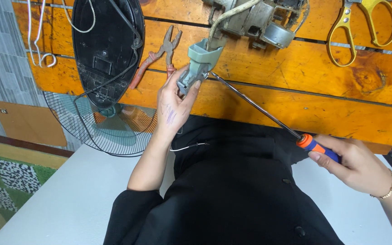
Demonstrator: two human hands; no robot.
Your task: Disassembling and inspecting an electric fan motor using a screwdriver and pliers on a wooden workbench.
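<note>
Left hand (174, 106) grips grey plastic fan neck bracket (199, 63) at orange wooden counter (296, 77) edge. Right hand (355, 163) closed round screwdriver (268, 115) handle, tip at bracket screw. Step, by my judgement: working screw. Next move calls for steady bracket, shaft in line with screw.

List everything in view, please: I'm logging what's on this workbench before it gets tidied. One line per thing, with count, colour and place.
Grey-green plastic part: one, held at the bench edge, cable running up from it.
Screwdriver: one, steel shaft, orange and blue handle, tip at the plastic part.
Motor assembly: one, metal grey, top centre of bench.
Pliers: one, red handles, beside the black base.
Fan base: one, black, top left.
Wire fan guard: one, dark, below the base.
Scissors: one, yellow handles, top right.
Wooden bench: one, orange.
Left hand: grips the plastic part.
Right hand: grips the screwdriver handle, gold bracelet on wrist.
</note>
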